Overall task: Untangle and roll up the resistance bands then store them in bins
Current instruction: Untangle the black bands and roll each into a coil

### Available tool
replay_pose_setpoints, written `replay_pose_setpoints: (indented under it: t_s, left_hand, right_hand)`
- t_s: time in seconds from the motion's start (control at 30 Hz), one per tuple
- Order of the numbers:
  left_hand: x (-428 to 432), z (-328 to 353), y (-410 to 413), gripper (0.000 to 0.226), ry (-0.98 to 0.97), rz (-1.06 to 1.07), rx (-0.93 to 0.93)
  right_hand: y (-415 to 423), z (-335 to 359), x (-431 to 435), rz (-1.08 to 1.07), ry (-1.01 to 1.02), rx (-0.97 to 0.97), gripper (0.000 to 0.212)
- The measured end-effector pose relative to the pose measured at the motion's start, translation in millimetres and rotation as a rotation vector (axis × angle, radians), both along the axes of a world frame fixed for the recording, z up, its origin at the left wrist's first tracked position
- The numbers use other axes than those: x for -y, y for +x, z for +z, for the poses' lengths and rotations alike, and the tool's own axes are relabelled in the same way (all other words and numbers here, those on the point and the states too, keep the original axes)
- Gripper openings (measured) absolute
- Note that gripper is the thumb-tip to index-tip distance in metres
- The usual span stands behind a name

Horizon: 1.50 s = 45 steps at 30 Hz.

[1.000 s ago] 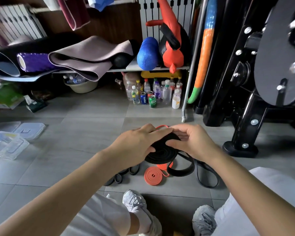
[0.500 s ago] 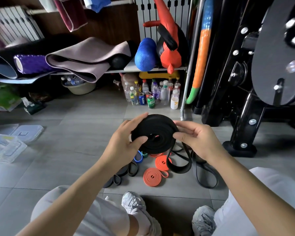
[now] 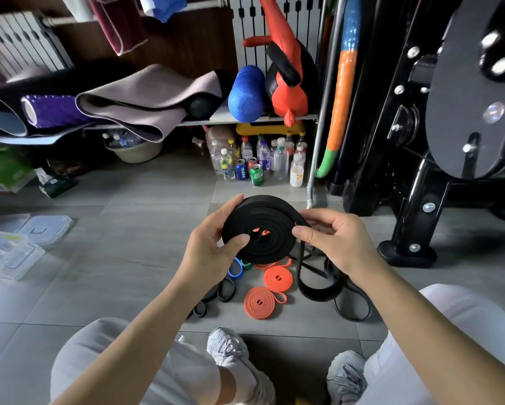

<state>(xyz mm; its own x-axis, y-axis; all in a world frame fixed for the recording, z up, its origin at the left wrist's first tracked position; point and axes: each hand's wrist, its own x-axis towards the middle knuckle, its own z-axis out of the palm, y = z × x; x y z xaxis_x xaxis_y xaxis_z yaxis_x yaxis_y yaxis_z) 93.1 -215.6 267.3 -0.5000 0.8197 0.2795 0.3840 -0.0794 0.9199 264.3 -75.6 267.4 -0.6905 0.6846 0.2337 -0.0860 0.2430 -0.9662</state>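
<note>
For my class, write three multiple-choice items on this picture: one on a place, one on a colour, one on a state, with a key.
1. Where are the clear plastic lidded bins?
A. on the shelf
B. on the person's lap
C. on the grey tiled floor, at left

2. What colour is the wide flat rubber band being held?
A. black
B. orange
C. blue

3. What state is it in?
A. fully unrolled
B. mostly coiled, tail hanging
C. stored away

Key: C, they sit on tiles at left; A, the held coil is black; B, a loose loop drops from it.
</note>
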Motion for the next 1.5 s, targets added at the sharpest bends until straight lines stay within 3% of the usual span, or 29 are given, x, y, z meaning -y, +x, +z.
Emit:
replay_pose_setpoints:
  t_s: [0.13, 0.3, 0.4, 0.53, 0.63, 0.87, 1.13, 1.27, 1.5]
  left_hand:
    - [-3, -4, 10, 0.063, 0.069, 0.018, 0.12]
    - [1, -8, 11, 0.038, -0.034, -0.009, 0.157]
    - [1, 5, -5, 0.035, -0.189, -0.016, 0.024]
    - [-5, 23, -6, 0.047, -0.429, -0.265, -0.185]
    - [-9, 29, -4, 0.037, -0.453, -0.239, -0.289]
    - [-6, 21, -6, 0.036, -0.424, -0.128, -0.096]
    - [0, 19, -9, 0.029, -0.306, -0.06, 0.332]
    - [-3, 15, -3, 0.046, -0.245, -0.028, 0.505]
    - [-3, 5, 13, 0.049, -0.177, -0.035, 0.673]
  right_hand:
    - [-2, -5, 6, 0.067, -0.191, -0.093, 0.024]
    - [3, -5, 3, 0.061, -0.097, -0.023, 0.034]
    - [4, -7, 3, 0.122, -0.049, 0.086, 0.038]
    - [-2, -3, 7, 0.192, -0.018, 0.154, 0.036]
    - [-4, 3, 7, 0.197, -0.021, 0.17, 0.037]
    - [-1, 7, -2, 0.191, 0.033, 0.232, 0.038]
    - [1, -21, 7, 0.116, -0.262, 0.047, 0.035]
    - [-4, -19, 13, -0.053, -0.221, 0.029, 0.031]
    - [-3, -8, 14, -0.073, -0.317, -0.028, 0.018]
